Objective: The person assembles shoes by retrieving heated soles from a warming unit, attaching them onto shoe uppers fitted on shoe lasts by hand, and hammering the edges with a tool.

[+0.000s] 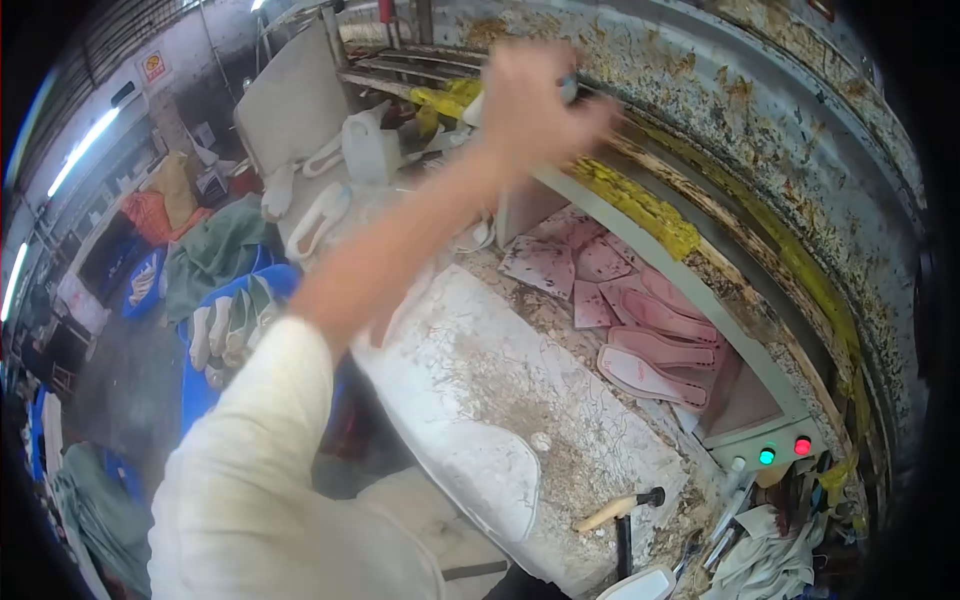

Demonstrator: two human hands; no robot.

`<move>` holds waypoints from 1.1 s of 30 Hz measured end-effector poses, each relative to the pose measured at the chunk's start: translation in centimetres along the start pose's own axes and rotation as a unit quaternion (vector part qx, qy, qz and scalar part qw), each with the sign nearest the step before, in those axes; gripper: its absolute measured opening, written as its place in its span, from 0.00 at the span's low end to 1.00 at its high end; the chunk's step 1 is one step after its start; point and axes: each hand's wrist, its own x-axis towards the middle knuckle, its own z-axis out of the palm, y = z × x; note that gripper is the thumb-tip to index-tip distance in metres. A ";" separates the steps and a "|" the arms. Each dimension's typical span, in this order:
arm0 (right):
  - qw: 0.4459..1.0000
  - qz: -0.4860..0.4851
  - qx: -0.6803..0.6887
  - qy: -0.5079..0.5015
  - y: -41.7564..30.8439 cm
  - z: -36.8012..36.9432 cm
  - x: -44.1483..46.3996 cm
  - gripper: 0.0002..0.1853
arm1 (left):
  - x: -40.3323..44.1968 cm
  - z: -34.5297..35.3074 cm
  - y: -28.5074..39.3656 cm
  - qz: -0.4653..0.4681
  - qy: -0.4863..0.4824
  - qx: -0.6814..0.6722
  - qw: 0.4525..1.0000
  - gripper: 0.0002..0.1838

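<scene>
My left hand, in motion and blurred, reaches across to the back of the bench above a yellow-coated strip. A small blue-grey spot shows between its fingers and thumb, but whether it is held is unclear. Below and right of the hand, several sole-shaped pieces and flat offcuts lie in pinkish light inside a pale green box frame. A hammer with a wooden handle rests on the worn white bench. My right hand is out of view.
A green lamp and a red lamp are on the frame's corner. A white jug stands at the back. Left, a blue crate holds several shoes. Crumpled cloth lies lower right, near a white sole-shaped piece.
</scene>
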 end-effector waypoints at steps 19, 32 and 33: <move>0.928 -0.048 0.249 -0.275 1.0 3.3 -8.0 0.41 | -29.7 -23.7 16.2 -0.567 -0.261 -0.628 0.465 0.49; 0.972 -0.141 0.117 -0.147 4.3 4.4 -12.4 0.53 | -39.3 -29.9 20.9 -0.685 -0.161 -0.683 0.194 0.49; 0.974 -0.174 0.043 -0.136 4.5 3.2 -12.3 0.49 | -39.8 -29.8 21.0 -0.699 -0.108 -0.695 0.128 0.50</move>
